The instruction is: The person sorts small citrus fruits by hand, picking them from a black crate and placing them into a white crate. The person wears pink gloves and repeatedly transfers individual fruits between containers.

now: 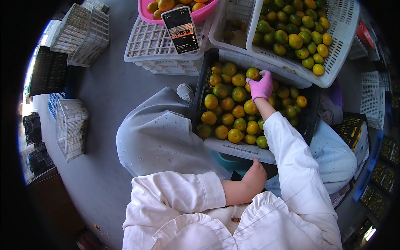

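A black plastic crate (198, 93) lined with printed paper (240, 150) stands before me, holding many green-and-orange mandarins (239, 94). My right hand (262, 87), in a pink glove, reaches into its far half. Thumb and fingers are around a mandarin (252, 73) near the crate's far edge; the fingertips are partly hidden. Bare and bent at the wrist, my left hand (255, 176) lies close to my lap, just below the crate's near side. Its fingers are mostly turned out of sight, and I see nothing held in it.
A tilted white crate (340, 47) of mandarins rests over another white crate (215, 34) beyond the black one. Left of these, a phone (181, 31) leans against a pink basin (207, 11) of oranger fruit on stacked white crates (147, 47). More crates (72, 125) stand at left.
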### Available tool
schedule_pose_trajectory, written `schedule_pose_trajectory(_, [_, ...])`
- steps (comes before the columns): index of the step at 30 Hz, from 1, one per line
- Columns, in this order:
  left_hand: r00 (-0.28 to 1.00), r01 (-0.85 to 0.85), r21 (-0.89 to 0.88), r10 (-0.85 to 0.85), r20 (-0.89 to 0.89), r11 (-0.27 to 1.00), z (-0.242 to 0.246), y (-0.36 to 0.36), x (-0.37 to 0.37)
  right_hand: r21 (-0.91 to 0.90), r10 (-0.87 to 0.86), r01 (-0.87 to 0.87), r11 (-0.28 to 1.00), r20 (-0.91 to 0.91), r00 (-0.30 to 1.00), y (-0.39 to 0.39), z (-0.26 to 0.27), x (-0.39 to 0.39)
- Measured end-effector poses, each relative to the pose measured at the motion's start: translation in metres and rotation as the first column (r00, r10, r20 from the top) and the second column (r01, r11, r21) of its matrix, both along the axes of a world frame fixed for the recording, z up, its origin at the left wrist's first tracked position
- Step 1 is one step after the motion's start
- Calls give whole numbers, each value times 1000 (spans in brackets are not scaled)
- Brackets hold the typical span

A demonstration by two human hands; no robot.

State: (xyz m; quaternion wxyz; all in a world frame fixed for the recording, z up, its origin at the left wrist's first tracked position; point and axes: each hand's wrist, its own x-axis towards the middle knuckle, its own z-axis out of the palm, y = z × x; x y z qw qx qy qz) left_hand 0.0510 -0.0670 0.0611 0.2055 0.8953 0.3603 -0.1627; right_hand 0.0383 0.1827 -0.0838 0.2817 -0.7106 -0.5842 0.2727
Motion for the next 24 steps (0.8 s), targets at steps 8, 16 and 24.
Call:
schedule_pose_trajectory(8, [997,-73,133,74,1,988,-4,-5,-13,-27,151,-150,988,333,931,-1,2,-6])
schedule_pose_trajectory(16, [999,-28,54,30,-41,998,4,1,-16,-140,175,-133,981,350,920,2,2,-13])
schedule_pose_trajectory(24, [990,62,13,-59,-127,998,9,-6,-11,-339,-43,-191,921,-576,816,50,9,135])
